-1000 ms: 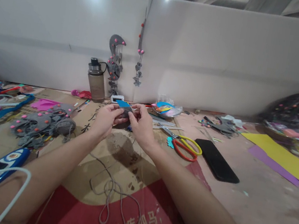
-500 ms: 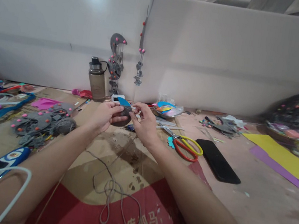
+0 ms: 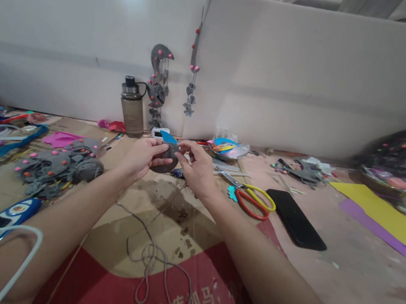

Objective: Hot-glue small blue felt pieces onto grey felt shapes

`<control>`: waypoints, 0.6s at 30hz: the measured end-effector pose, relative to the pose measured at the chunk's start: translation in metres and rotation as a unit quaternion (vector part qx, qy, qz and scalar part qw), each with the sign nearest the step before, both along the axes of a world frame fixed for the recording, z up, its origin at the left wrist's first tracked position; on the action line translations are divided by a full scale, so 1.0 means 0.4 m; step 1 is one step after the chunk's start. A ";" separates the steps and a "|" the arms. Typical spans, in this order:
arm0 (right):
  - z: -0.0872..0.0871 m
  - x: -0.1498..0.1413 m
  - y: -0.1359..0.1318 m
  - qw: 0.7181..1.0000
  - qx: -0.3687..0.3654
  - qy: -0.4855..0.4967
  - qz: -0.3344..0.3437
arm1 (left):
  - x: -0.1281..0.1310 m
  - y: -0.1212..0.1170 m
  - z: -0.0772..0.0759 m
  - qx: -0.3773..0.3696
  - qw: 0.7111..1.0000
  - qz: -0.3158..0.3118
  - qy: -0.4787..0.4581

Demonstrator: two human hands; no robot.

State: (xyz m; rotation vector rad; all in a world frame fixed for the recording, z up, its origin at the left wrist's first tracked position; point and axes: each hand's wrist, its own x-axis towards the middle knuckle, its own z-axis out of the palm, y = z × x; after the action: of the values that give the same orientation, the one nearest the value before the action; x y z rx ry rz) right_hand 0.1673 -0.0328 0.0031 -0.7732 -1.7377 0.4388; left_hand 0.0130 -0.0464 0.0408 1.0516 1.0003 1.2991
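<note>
Between my two hands is a dark grey, rounded felt piece (image 3: pixel 163 166) with a pointed blue piece (image 3: pixel 168 137) rising from its top. My left hand (image 3: pixel 143 156) is closed on its left side, fingers partly behind it. At its right edge, the thumb and fingers of my right hand (image 3: pixel 195 166) pinch the grey felt; anything small between those fingertips is hidden. A thin grey cord (image 3: pixel 151 252) runs down from beneath my right hand and lies in loose loops on the cardboard (image 3: pixel 109 245).
Scissors (image 3: pixel 253 202) and a black phone (image 3: pixel 295 219) lie to the right. Grey felt pieces with pink balls (image 3: pixel 60 164) are heaped left. A bottle (image 3: pixel 132 111) and a bowl (image 3: pixel 239 153) stand at the back. A white cable (image 3: pixel 28 229) crosses my left forearm.
The grey felt piece has been tilted up, so more of its round lower face shows below my fingers. My hands stay close together, and the cord's upper end has shifted slightly.
</note>
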 end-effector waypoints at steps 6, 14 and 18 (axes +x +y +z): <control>0.009 0.000 -0.004 0.999 -0.036 -0.004 -0.001 | 0.009 -0.005 0.001 -0.005 1.000 0.015 0.009; 0.010 -0.001 -0.009 0.999 -0.047 0.018 0.012 | 0.003 0.002 -0.006 -0.001 1.000 -0.008 -0.002; 0.013 0.000 -0.012 0.998 -0.049 0.025 0.021 | 0.000 0.005 -0.009 0.001 1.000 -0.017 -0.008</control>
State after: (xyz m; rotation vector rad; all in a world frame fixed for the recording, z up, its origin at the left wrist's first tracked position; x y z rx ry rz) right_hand 0.1671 -0.0374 0.0084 -0.7902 -1.6981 0.5694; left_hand 0.0129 -0.0446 0.0373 1.0548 0.9658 1.2789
